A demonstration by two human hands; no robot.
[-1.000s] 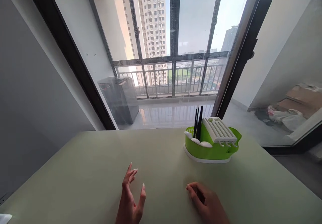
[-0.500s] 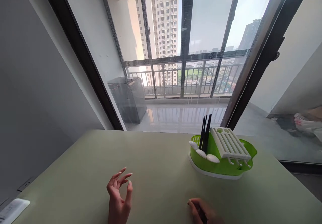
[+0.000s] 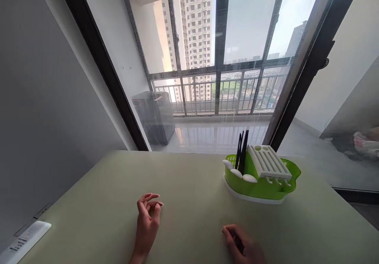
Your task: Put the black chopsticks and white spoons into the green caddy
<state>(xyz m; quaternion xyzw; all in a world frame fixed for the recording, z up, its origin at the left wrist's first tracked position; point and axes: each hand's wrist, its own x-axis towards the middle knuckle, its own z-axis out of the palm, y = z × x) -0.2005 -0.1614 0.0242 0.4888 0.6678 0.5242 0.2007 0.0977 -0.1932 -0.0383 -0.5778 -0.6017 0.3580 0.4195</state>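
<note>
Left hand (image 3: 147, 216) rests on the table (image 3: 189, 181), fingers loosely curled, holding nothing. Right hand (image 3: 242, 246) lies clenched, well short of the green rack (image 3: 262, 177).

Head view — forward and down, table (image 3: 189, 185) close, window (image 3: 213, 58) beyond

Left hand (image 3: 147, 219) raised, fingers curled loosely, right hand (image 3: 244, 246) curled, grip empty

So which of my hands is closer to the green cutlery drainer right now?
Right. The right hand rests curled on the table just in front of the green cutlery drainer, slightly to its left. The left hand hovers much farther to its left.
</note>
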